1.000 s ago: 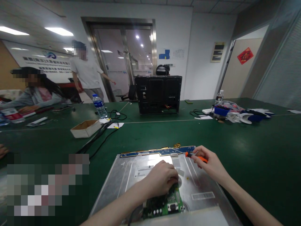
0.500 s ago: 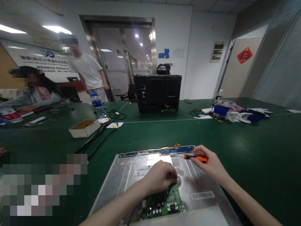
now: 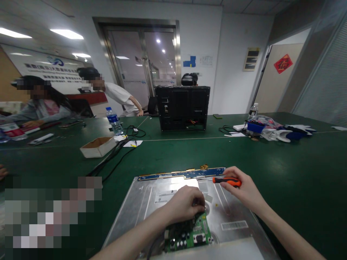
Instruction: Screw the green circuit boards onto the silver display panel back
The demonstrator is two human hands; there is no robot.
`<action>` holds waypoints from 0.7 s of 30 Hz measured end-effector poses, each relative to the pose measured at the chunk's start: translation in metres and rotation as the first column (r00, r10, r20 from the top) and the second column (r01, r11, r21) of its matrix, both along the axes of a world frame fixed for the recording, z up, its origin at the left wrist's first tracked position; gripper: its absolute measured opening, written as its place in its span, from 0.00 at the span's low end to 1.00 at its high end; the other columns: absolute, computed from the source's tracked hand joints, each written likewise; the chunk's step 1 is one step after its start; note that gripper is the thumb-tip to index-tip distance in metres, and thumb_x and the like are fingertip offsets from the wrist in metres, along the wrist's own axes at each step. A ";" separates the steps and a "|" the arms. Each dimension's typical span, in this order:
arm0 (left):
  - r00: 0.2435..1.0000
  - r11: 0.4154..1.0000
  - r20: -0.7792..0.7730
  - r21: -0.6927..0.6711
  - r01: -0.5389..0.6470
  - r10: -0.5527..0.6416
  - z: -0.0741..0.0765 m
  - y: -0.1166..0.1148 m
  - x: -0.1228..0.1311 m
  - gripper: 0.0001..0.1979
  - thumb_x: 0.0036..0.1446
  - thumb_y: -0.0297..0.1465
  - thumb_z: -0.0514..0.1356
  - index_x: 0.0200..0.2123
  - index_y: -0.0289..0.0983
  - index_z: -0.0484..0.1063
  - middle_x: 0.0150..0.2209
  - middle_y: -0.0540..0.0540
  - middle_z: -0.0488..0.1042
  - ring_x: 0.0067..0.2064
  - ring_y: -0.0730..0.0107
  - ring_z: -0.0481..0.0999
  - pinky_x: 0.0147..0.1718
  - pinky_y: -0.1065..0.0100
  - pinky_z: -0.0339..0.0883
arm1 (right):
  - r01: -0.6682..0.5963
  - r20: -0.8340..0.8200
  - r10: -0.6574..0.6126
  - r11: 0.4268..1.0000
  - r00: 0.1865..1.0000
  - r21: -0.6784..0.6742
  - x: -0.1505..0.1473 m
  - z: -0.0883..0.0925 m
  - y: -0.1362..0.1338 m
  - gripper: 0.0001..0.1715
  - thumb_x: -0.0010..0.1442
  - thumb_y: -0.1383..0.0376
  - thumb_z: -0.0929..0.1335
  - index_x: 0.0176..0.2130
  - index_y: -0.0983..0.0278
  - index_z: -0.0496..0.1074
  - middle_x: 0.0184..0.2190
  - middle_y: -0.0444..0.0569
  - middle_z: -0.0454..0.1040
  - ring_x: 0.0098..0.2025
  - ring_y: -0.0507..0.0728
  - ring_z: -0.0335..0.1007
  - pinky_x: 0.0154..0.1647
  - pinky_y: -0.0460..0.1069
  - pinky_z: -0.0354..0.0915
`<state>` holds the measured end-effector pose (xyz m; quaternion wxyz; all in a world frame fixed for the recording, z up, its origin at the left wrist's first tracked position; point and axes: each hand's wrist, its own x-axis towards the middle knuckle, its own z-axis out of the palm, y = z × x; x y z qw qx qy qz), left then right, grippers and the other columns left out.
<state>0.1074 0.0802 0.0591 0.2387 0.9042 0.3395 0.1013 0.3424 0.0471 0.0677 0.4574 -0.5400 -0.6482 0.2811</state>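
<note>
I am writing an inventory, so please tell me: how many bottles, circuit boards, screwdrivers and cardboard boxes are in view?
Bottles: 2
Circuit boards: 2, green board and blue board
Screwdriver: 1, in the right hand
Cardboard box: 1
Total: 6

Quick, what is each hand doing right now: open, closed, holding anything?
Left hand: closed, fingers pinching at the top edge of the green circuit board.
Right hand: closed around the orange-handled screwdriver.

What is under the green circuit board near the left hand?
The green circuit board lies on a silver metal panel, which shows beside and beyond it. The left hand covers the board's far edge, so what sits beneath there cannot be seen.
</note>
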 end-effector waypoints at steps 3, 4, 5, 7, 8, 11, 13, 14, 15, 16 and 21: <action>1.000 1.000 0.000 -0.026 -0.011 0.011 0.000 0.001 0.001 0.01 0.52 0.29 0.66 0.31 0.38 0.79 0.30 0.50 0.77 0.32 0.70 0.73 0.31 0.72 0.58 | 0.021 -0.011 -0.021 1.000 1.000 -0.004 0.000 0.001 0.000 0.16 0.53 0.59 0.73 0.40 0.59 0.67 0.34 0.47 0.78 0.36 0.59 0.76 0.35 0.50 0.69; 1.000 0.999 0.001 -0.034 -0.014 0.014 -0.001 0.001 0.001 0.02 0.52 0.29 0.67 0.31 0.38 0.79 0.30 0.50 0.77 0.32 0.70 0.72 0.31 0.72 0.58 | 0.030 -0.015 -0.030 1.000 0.999 -0.003 0.000 0.002 -0.001 0.17 0.53 0.59 0.73 0.40 0.59 0.67 0.34 0.47 0.78 0.36 0.60 0.76 0.35 0.51 0.69; 1.000 0.999 0.003 -0.042 -0.015 0.015 -0.001 0.001 0.001 0.02 0.52 0.28 0.67 0.31 0.38 0.79 0.30 0.50 0.77 0.32 0.70 0.73 0.31 0.72 0.58 | 0.041 -0.021 -0.041 0.999 0.999 0.001 0.000 0.002 -0.001 0.18 0.52 0.58 0.73 0.40 0.59 0.67 0.34 0.47 0.78 0.36 0.60 0.76 0.36 0.51 0.70; 1.000 0.998 0.008 -0.054 -0.018 0.018 -0.001 0.001 0.002 0.02 0.51 0.27 0.67 0.31 0.38 0.79 0.30 0.50 0.78 0.32 0.70 0.73 0.32 0.72 0.58 | 0.059 -0.038 -0.059 0.998 0.998 0.005 -0.001 0.003 -0.001 0.19 0.52 0.57 0.74 0.41 0.59 0.67 0.33 0.47 0.78 0.34 0.60 0.76 0.34 0.51 0.70; 1.000 0.998 0.011 -0.060 -0.020 0.020 -0.001 0.001 0.002 0.02 0.51 0.27 0.66 0.31 0.38 0.79 0.30 0.50 0.78 0.32 0.70 0.73 0.32 0.72 0.59 | 0.065 -0.052 -0.065 0.998 0.997 0.005 -0.001 0.003 -0.001 0.20 0.52 0.57 0.74 0.42 0.59 0.67 0.33 0.47 0.77 0.33 0.59 0.75 0.33 0.51 0.71; 0.999 0.997 0.019 -0.079 -0.024 0.025 0.000 0.001 0.001 0.03 0.51 0.26 0.66 0.31 0.37 0.79 0.30 0.50 0.77 0.32 0.70 0.73 0.31 0.72 0.59 | 0.087 -0.105 -0.087 0.996 0.991 -0.001 0.000 0.003 -0.002 0.24 0.51 0.54 0.74 0.43 0.60 0.66 0.31 0.47 0.75 0.27 0.57 0.73 0.26 0.50 0.69; 0.999 0.995 0.028 -0.097 -0.017 0.020 0.000 0.001 0.001 0.03 0.51 0.27 0.65 0.32 0.37 0.80 0.30 0.50 0.78 0.32 0.70 0.74 0.32 0.72 0.60 | 0.109 -0.139 -0.107 0.994 0.984 0.002 0.001 0.002 -0.002 0.27 0.50 0.53 0.75 0.44 0.60 0.65 0.31 0.47 0.75 0.26 0.56 0.72 0.25 0.49 0.69; 0.999 0.994 0.034 -0.106 -0.012 0.015 0.000 0.002 0.000 0.03 0.52 0.27 0.65 0.32 0.37 0.80 0.30 0.49 0.78 0.33 0.70 0.74 0.32 0.72 0.61 | 0.118 -0.155 -0.116 0.993 0.981 0.006 0.001 0.001 -0.002 0.28 0.50 0.53 0.75 0.45 0.60 0.65 0.32 0.47 0.75 0.27 0.56 0.72 0.25 0.49 0.70; 0.999 0.993 0.039 -0.115 -0.006 0.011 0.000 0.002 0.000 0.04 0.52 0.27 0.65 0.32 0.37 0.80 0.31 0.49 0.78 0.33 0.69 0.74 0.33 0.72 0.62 | 0.126 -0.175 -0.123 0.992 0.977 0.011 0.002 0.000 -0.002 0.29 0.50 0.53 0.76 0.46 0.60 0.64 0.33 0.46 0.75 0.27 0.56 0.72 0.26 0.49 0.70; 0.999 0.992 0.043 -0.123 -0.002 0.007 0.000 0.002 0.000 0.04 0.52 0.27 0.64 0.33 0.37 0.80 0.31 0.49 0.79 0.33 0.69 0.75 0.34 0.72 0.62 | 0.132 -0.199 -0.127 0.991 0.972 0.015 0.003 0.000 -0.001 0.30 0.50 0.53 0.76 0.47 0.59 0.63 0.33 0.46 0.75 0.28 0.56 0.72 0.26 0.49 0.70; 0.998 0.987 0.062 -0.160 0.006 0.004 0.001 0.005 -0.001 0.06 0.52 0.25 0.64 0.33 0.36 0.80 0.32 0.48 0.80 0.33 0.70 0.75 0.34 0.73 0.63 | 0.158 -0.297 -0.147 0.987 0.943 0.013 0.007 0.003 0.001 0.32 0.46 0.52 0.77 0.44 0.59 0.63 0.30 0.44 0.73 0.23 0.55 0.70 0.23 0.49 0.69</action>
